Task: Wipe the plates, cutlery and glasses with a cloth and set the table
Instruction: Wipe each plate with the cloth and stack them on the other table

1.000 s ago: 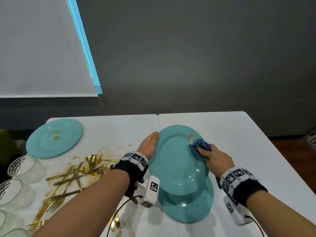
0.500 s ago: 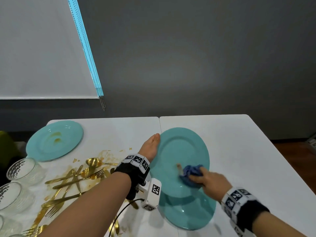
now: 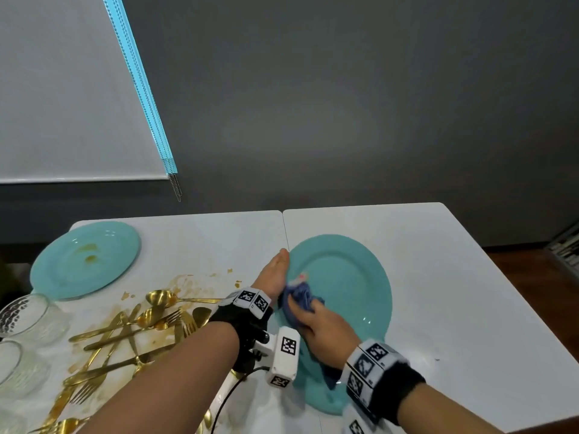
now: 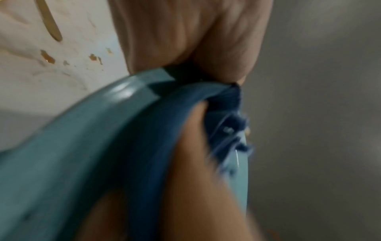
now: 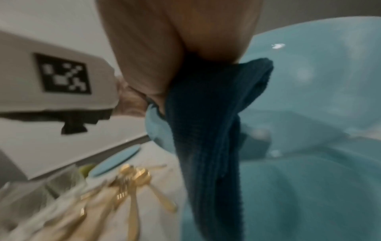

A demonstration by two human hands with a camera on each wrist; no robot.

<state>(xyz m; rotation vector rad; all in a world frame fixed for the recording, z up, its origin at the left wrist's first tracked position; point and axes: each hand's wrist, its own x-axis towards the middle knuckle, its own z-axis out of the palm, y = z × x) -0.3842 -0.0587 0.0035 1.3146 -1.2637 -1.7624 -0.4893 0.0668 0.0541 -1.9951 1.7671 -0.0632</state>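
My left hand grips the left rim of a teal plate and holds it tilted above a second teal plate lying on the white table. My right hand holds a bunched blue cloth and presses it on the raised plate's face near the left rim, close to my left hand. In the left wrist view the plate's rim sits under my left hand. The cloth hangs from my right hand in the right wrist view.
A third teal plate with brown smears lies at the table's far left. Gold forks and spoons are heaped on a brown-stained patch. Several clear glasses stand along the left edge. The table's right half is bare white.
My right hand has swept the cloth from the plate's upper right, down across its face, then over to the left rim beside my left hand. The left hand keeps its hold.
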